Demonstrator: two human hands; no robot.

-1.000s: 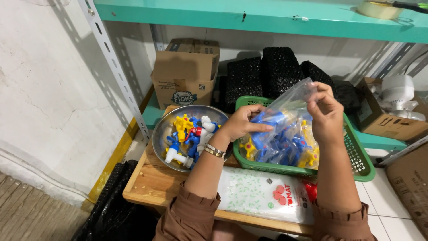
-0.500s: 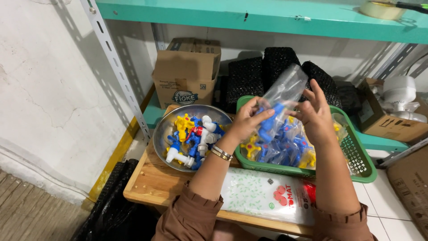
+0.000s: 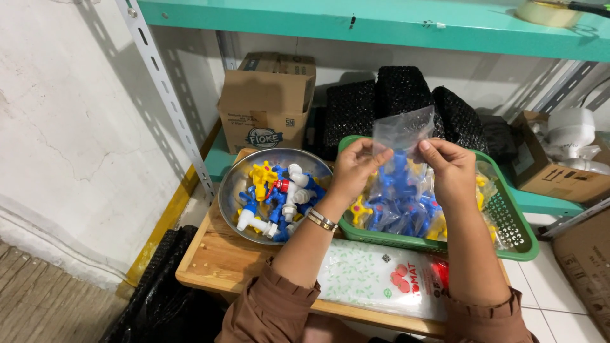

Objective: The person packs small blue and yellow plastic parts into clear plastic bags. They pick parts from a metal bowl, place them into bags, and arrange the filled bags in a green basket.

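Observation:
Both hands hold a small clear plastic bag [image 3: 403, 136] upright over the green basket [image 3: 516, 241]; a blue plastic piece shows inside it. My left hand [image 3: 356, 166] pinches the bag's left edge, and my right hand [image 3: 450, 166] pinches its right edge. The basket holds several bagged blue and yellow plastic tap parts [image 3: 394, 213]. To its left a round metal bowl [image 3: 232, 190] contains loose blue, yellow and white tap parts [image 3: 276, 197]. Basket and bowl rest on a low wooden table [image 3: 216, 260].
A printed white plastic packet [image 3: 381, 279] lies on the table's near edge. A cardboard box [image 3: 267, 101] and black mesh bundles [image 3: 394, 95] stand behind. A teal shelf [image 3: 381, 22] runs overhead. More cardboard boxes [image 3: 559, 171] sit at right, a white wall [image 3: 70, 127] at left.
The bag, held tilted over the basket a second ago, now stands upright and higher. Both hands have come together at its upper part.

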